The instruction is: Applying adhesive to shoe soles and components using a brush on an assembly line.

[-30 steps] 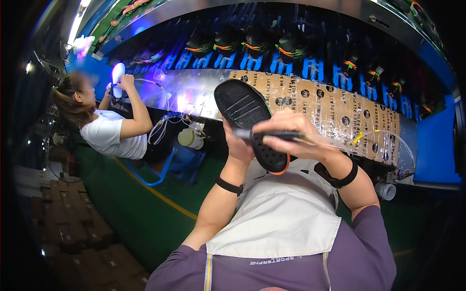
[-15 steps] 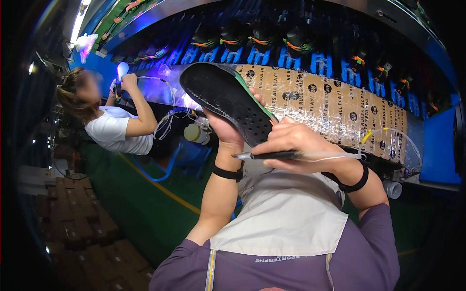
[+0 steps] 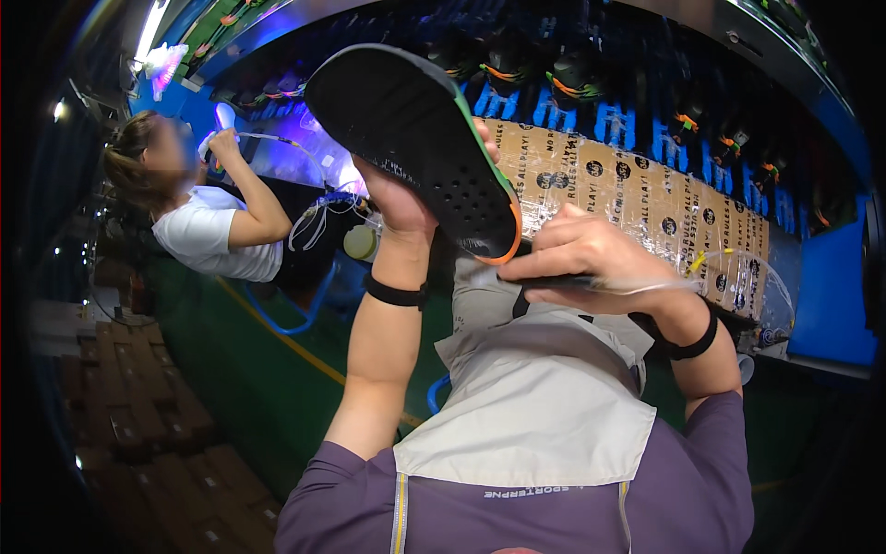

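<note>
Evidently the left hand (image 3: 399,198) has its fingers closed around the waist of a black insole (image 3: 420,148), held raised and tilted in front of the person's chest. The right hand (image 3: 591,263) pinches a thin dark tool (image 3: 563,280) just under the insole's orange-edged heel. Thin and foam-like, the insole looks light and bendable, best gripped mid-length. A cardboard-fronted conveyor (image 3: 646,198) lies close ahead; a co-worker (image 3: 208,217) sits well off to the left, with open green floor (image 3: 277,388) between.
</note>
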`<move>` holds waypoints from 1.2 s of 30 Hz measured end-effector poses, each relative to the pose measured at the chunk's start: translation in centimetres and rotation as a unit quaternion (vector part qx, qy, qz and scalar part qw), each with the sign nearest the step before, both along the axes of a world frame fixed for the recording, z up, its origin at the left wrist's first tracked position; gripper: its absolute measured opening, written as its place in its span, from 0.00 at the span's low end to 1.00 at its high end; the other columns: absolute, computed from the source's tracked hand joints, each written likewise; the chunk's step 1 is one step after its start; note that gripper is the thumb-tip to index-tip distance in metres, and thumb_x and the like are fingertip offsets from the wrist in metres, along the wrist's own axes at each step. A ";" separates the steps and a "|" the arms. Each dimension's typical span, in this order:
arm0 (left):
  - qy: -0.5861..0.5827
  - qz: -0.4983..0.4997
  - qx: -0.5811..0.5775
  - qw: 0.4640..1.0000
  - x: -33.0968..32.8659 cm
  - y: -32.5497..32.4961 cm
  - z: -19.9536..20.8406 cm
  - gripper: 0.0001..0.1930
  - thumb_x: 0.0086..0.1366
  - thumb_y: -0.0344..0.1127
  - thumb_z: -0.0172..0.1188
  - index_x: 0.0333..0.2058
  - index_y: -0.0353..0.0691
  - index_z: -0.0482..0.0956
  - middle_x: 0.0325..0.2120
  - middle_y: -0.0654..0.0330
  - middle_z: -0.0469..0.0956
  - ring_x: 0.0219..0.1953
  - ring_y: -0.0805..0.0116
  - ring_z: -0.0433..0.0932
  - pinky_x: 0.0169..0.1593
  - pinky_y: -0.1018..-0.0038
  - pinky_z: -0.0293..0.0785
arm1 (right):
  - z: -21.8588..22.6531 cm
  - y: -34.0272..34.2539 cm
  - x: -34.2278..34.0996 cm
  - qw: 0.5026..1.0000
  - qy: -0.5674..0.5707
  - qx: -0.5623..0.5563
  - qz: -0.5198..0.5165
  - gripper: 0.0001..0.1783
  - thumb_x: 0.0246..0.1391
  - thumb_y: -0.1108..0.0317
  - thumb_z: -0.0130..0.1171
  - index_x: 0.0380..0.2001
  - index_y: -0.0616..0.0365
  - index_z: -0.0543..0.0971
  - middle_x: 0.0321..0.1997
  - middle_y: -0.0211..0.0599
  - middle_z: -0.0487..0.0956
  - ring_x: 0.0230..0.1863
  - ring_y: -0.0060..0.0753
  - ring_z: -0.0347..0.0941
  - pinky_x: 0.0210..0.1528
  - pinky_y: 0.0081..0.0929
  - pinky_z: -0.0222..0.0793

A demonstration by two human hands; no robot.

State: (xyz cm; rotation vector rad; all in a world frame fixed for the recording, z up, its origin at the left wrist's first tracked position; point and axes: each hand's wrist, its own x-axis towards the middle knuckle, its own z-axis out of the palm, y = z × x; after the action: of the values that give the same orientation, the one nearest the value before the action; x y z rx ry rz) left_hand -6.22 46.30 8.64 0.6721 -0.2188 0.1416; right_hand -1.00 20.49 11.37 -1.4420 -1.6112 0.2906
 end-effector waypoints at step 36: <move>0.223 -0.051 0.579 0.783 8.0 -1.3 3.4 0.48 0.69 0.80 0.42 0.44 0.32 0.88 0.34 0.55 0.85 0.38 0.68 0.82 0.45 0.69 0.79 | 1.9 -0.2 2.8 0.986 -0.141 -0.086 -0.009 0.19 0.51 0.67 0.74 0.48 0.51 0.87 0.31 0.33 0.80 0.35 0.36 0.75 0.45 0.36 0.67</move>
State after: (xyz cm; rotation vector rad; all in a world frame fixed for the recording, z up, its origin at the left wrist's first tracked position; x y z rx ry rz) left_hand 1.81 45.01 12.06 1.8991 0.1604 -0.3017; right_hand 1.78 20.26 13.26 -1.6892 -1.8336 0.2264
